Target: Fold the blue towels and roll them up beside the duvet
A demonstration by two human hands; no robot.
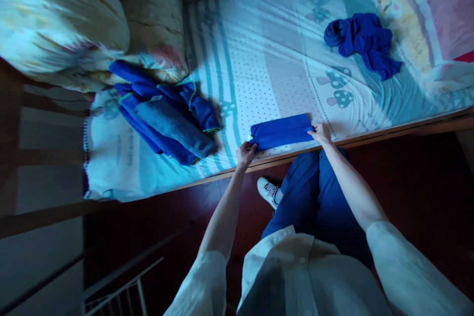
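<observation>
A blue cloth (281,131), folded into a flat, narrow rectangle with a crease along its length, lies at the front edge of the bed. My left hand (246,154) pinches its near left corner, close to a small white tag (250,138). At the right end, my right hand (320,133) grips the cloth's edge between thumb and fingers. Further left on the sheet rests a pile of blue fabric pieces (159,108), some with green trim. A crumpled blue cloth (365,44) lies toward the far right.
The bed sheet (255,59) is patterned with stripes, dots and mushrooms. Bulky bedding (151,19) is heaped at the left, and a pink pillow (440,5) sits at the right. A wooden bed rail (407,136) runs along the front. A white metal rack (126,286) stands on the floor.
</observation>
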